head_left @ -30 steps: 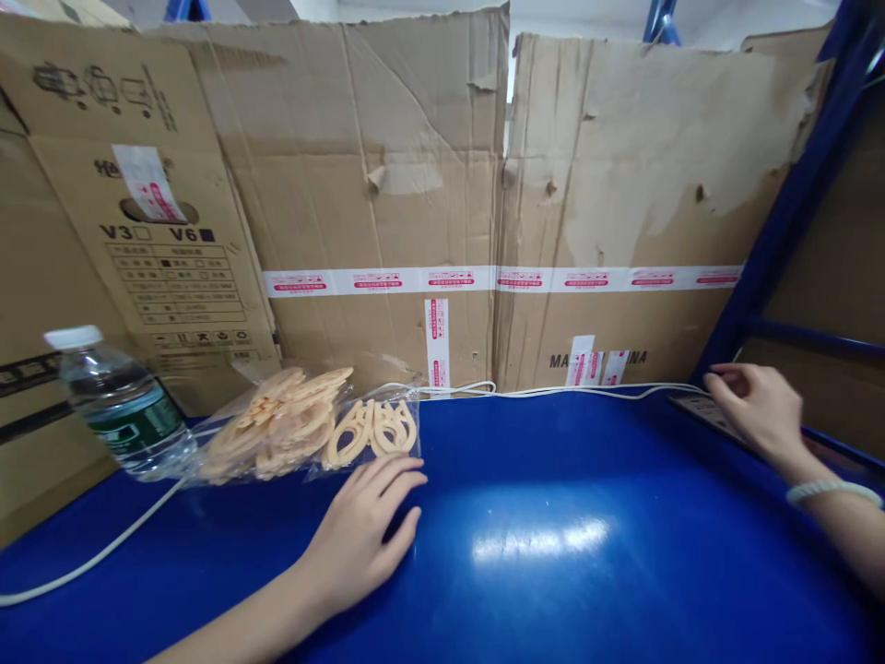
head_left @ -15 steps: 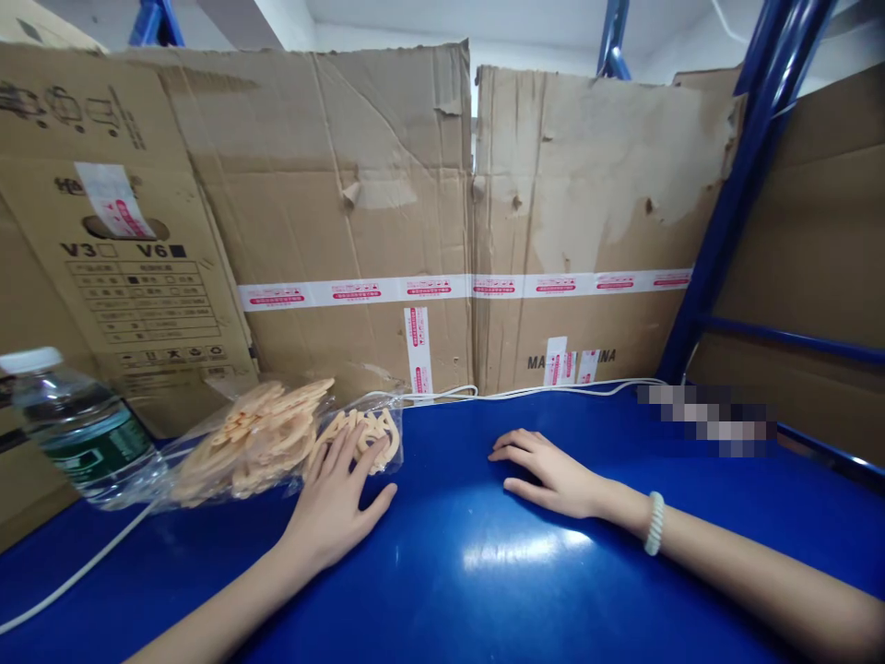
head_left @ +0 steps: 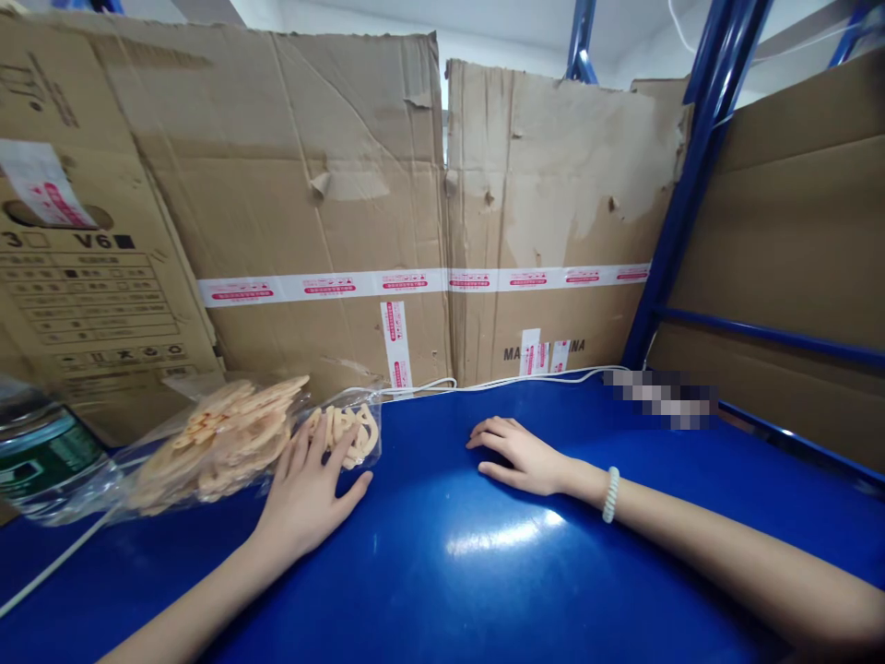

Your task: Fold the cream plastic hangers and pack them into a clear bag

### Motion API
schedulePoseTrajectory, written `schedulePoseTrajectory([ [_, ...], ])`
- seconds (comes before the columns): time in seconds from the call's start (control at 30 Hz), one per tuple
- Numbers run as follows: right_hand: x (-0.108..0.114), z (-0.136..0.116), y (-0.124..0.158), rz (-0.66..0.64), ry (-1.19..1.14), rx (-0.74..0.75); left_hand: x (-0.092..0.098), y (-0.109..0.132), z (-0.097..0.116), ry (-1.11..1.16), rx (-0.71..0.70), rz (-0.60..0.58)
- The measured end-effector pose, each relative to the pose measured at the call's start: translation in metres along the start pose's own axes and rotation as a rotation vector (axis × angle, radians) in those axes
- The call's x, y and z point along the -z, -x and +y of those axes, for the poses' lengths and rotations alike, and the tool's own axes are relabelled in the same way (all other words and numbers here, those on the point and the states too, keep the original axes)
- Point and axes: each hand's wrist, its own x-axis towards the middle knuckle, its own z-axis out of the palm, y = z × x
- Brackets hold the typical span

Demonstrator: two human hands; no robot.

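Observation:
My left hand (head_left: 309, 493) lies open, its fingertips over the near side of a clear plastic bag holding pale wooden cutout pieces (head_left: 360, 441). Whether the fingers press on the bag I cannot tell. Just left of that hand, more flat wooden pieces (head_left: 221, 441) are stacked in clear plastic. Resting on the blue tabletop (head_left: 429, 553), my right hand (head_left: 522, 458) is palm down with its fingers stretched out and thumb apart, holding nothing. A pale coiled band (head_left: 611, 495) circles the right wrist.
A water bottle with a green label (head_left: 52, 456) stands at the left, partly cut off. Taped cardboard panels (head_left: 332, 221) form a wall behind the table, with a white cable (head_left: 539, 379) along their foot. A blue metal post (head_left: 691, 184) rises at the right.
The view has turned slightly right, so everything sits further left in the picture. Both hands keep nearly the same pose and place on the table.

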Motion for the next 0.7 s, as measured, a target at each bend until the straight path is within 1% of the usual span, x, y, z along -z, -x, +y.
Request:
schedulePoseTrajectory([
  [0.23,0.0003,0.0008,-0.0004,-0.005,0.003,-0.001,-0.0043,-0.0025,-0.0054,0.019,0.02,-0.089],
  [0.5,-0.0002,0.0018,0.0005,-0.01,0.002,-0.005,-0.0086,-0.0022,-0.0065,-0.019,0.023,-0.124],
  [0.7,-0.0002,0.0015,0.0015,-0.011,0.0,-0.015,-0.0074,-0.0011,-0.0068,-0.017,0.018,-0.118],
])
